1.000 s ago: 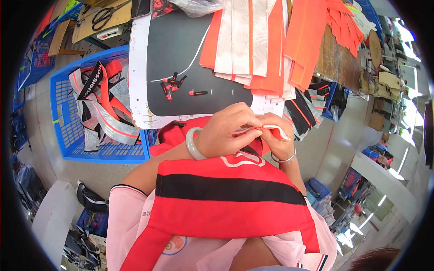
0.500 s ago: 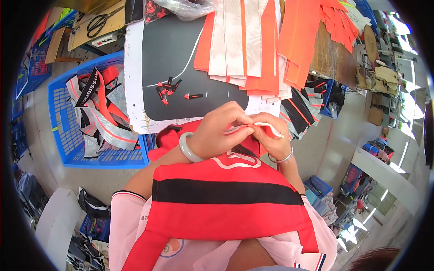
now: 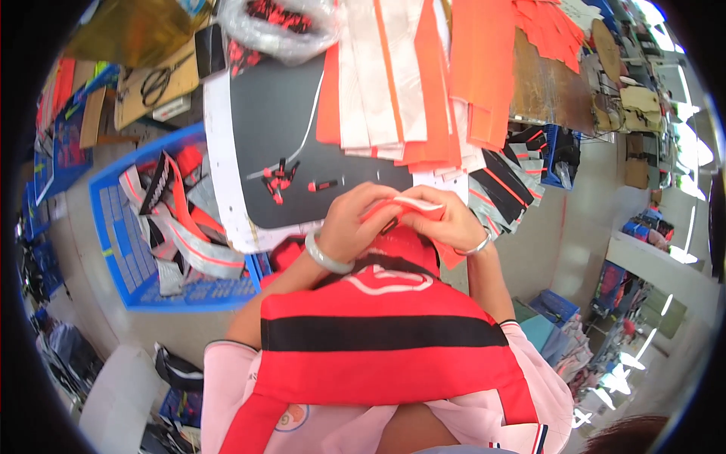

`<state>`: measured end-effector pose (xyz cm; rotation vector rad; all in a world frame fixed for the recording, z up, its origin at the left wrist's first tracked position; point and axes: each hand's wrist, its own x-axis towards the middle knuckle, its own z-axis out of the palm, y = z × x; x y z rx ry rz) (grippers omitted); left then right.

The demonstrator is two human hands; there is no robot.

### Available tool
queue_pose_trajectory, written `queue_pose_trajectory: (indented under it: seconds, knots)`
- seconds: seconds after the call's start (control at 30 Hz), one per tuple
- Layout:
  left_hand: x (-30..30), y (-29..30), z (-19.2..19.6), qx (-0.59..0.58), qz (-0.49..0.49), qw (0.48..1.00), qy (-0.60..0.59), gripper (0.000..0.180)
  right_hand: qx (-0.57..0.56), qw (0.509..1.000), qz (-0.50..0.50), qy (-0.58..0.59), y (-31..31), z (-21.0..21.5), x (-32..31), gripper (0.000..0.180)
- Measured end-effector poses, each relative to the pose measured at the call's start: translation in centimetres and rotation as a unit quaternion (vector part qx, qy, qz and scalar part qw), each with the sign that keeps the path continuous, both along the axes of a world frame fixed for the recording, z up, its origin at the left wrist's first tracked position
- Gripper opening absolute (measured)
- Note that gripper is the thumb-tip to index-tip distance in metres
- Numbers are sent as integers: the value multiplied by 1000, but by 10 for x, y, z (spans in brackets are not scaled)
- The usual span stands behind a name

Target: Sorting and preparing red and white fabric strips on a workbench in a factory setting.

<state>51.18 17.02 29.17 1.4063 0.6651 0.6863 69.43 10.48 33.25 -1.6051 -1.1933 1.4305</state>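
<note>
Between my hands is a folded orange-and-white fabric strip (image 3: 414,203), held just past the near edge of the table. My left hand (image 3: 354,221), with a pale bangle at the wrist, pinches its left part. The right end is gripped by my right hand (image 3: 451,219), which has a silver bracelet. A small black-and-red tab (image 3: 389,225) shows under the strip between the hands; whether it is attached cannot be seen. Several similar tabs (image 3: 280,181) lie piled on the dark table mat (image 3: 283,110), with a single tab (image 3: 323,185) beside them.
Long orange and whitish fabric strips (image 3: 386,83) are stacked across the table's far right. A clear plastic bag (image 3: 291,34) of tabs sits at the back. A blue basket (image 3: 125,250) of grey-and-orange strips stands left. A red apron (image 3: 386,374) with a black band covers my lap.
The strip has turned so its orange face shows, and the tab under it has come into view. My hands have moved slightly apart, still gripping. The view has shifted a little.
</note>
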Motion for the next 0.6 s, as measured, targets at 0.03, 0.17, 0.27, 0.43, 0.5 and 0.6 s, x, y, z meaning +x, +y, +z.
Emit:
queue_pose_trajectory:
  seconds: [0.03,0.17,0.27,0.43,0.5,0.6]
  knots:
    - [1,0,1,-22,41,999,3,11,35,999,14,19,5,1,0,22]
    - [-4,9,2,56,54,997,-6,7,39,996,52,-57,23,11,-2,24]
    - [-13,14,19,41,58,997,-9,6,72,987,80,-123,16,15,4,26]
    - [-13,44,41,53,39,998,-7,6,6,997,38,-67,-30,-20,31,25]
    - [-11,58,41,32,61,998,10,4,-42,997,22,-64,-35,-34,44,28]
    - [-7,67,30,-107,91,981,-132,34,-52,995,-26,-84,-22,-35,71,35]
